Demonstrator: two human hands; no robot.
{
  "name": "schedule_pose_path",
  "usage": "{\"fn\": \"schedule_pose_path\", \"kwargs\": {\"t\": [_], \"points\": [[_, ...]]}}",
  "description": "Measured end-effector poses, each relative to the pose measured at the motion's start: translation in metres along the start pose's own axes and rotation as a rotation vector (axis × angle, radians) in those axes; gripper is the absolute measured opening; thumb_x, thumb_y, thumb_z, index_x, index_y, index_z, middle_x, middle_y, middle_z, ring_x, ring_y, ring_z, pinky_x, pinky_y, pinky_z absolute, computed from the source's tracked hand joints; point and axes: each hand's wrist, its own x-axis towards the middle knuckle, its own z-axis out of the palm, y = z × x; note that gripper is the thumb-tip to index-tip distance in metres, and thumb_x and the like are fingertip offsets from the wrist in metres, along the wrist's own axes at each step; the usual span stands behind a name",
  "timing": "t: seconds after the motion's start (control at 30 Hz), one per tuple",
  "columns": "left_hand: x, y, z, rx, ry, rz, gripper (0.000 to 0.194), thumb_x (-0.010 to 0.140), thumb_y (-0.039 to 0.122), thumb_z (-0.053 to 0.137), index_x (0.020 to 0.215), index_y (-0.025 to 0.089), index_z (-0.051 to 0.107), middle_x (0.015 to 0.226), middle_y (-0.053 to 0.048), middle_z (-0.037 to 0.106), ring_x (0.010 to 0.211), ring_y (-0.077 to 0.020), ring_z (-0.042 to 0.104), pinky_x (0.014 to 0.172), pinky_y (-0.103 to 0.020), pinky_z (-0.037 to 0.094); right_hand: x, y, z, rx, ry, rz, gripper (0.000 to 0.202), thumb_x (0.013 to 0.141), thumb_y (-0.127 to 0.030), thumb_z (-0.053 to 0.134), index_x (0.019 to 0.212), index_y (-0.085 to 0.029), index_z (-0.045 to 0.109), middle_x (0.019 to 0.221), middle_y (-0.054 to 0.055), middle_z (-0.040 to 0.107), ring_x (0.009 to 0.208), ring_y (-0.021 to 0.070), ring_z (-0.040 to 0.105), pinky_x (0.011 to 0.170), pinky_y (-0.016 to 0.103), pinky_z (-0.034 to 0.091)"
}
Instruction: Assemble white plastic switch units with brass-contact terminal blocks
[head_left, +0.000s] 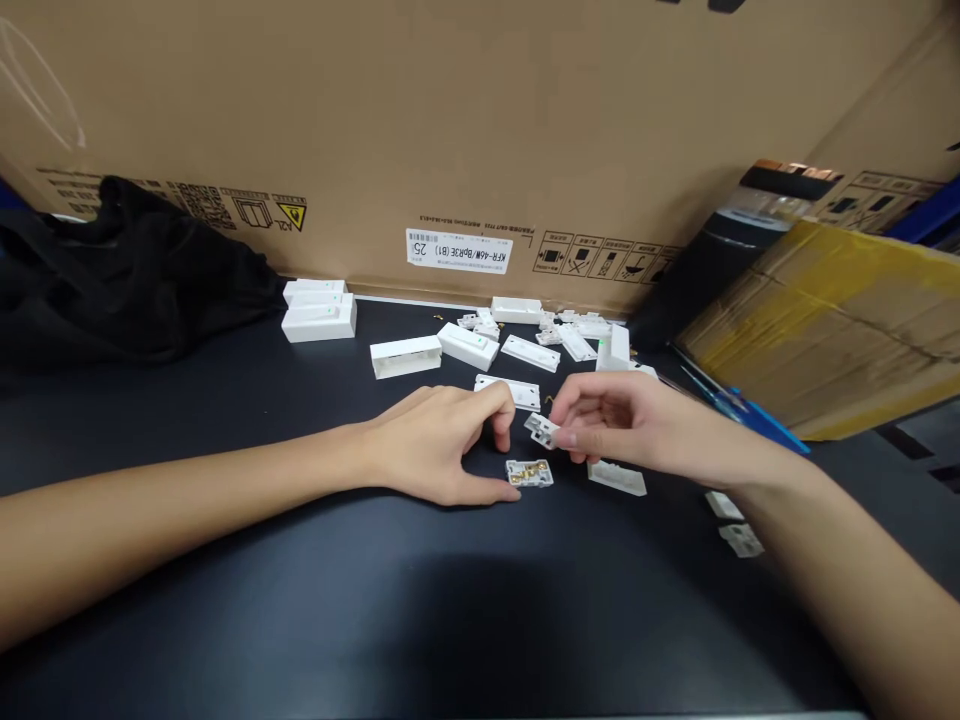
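My right hand pinches a small white plastic switch part with cut-outs between thumb and fingertips, just above the table. In front of it, on the dark table, lies a small white switch base with brass contacts inside. Around the left end of this base my left hand is curved, thumb and forefinger apart, the thumb tip at its lower left corner. A white strip-shaped piece lies below my right hand. Just behind both hands is a flat white plate.
White switches are stacked at the left beside black cloth. Loose white housings and small parts lie towards the back. A large cardboard box stands behind them. At the right are a taped carton and a blue tool.
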Motion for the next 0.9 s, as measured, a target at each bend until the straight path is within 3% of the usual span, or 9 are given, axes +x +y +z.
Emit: {"fn": "schedule_pose_path", "kwargs": {"t": [0.33, 0.5, 0.7, 0.9], "points": [[0.002, -0.008, 0.003, -0.133, 0.015, 0.052, 0.043, 0.077, 0.034, 0.081, 0.094, 0.023, 0.042, 0.092, 0.005, 0.074, 0.055, -0.007, 0.053, 0.053, -0.022, 0.038, 0.002, 0.002, 0.009, -0.277, -0.027, -0.064, 0.028, 0.087, -0.047, 0.072, 0.089, -0.02, 0.066, 0.07, 0.001, 0.066, 0.061, 0.013, 0.056, 0.053, 0.025, 0.044], [0.001, -0.012, 0.004, -0.118, 0.03, 0.079, 0.04, 0.079, 0.037, 0.079, 0.094, 0.023, 0.045, 0.072, 0.007, 0.065, 0.055, -0.0093, 0.055, 0.053, -0.022, 0.036, 0.0, -0.001, 0.01, -0.365, -0.021, -0.116, 0.024, 0.089, -0.045, 0.07, 0.089, -0.021, 0.066, 0.074, 0.001, 0.071, 0.064, 0.0144, 0.062, 0.057, 0.026, 0.046], [0.002, -0.013, 0.004, -0.123, 0.035, 0.096, 0.038, 0.079, 0.035, 0.079, 0.095, 0.022, 0.047, 0.09, 0.004, 0.071, 0.057, -0.0077, 0.052, 0.054, -0.021, 0.037, -0.003, -0.002, 0.012, -0.485, -0.001, -0.188, 0.019, 0.089, -0.042, 0.07, 0.09, -0.023, 0.069, 0.073, 0.0, 0.071, 0.064, 0.0141, 0.064, 0.057, 0.025, 0.047], [0.003, -0.012, 0.002, -0.057, 0.036, 0.153, 0.026, 0.081, 0.032, 0.076, 0.097, 0.021, 0.058, 0.08, 0.005, 0.065, 0.059, -0.0078, 0.053, 0.054, -0.021, 0.035, -0.005, -0.002, 0.017, -0.583, 0.014, -0.263, 0.016, 0.087, -0.039, 0.073, 0.091, -0.023, 0.073, 0.081, 0.001, 0.074, 0.071, 0.0163, 0.068, 0.063, 0.027, 0.05]]}}
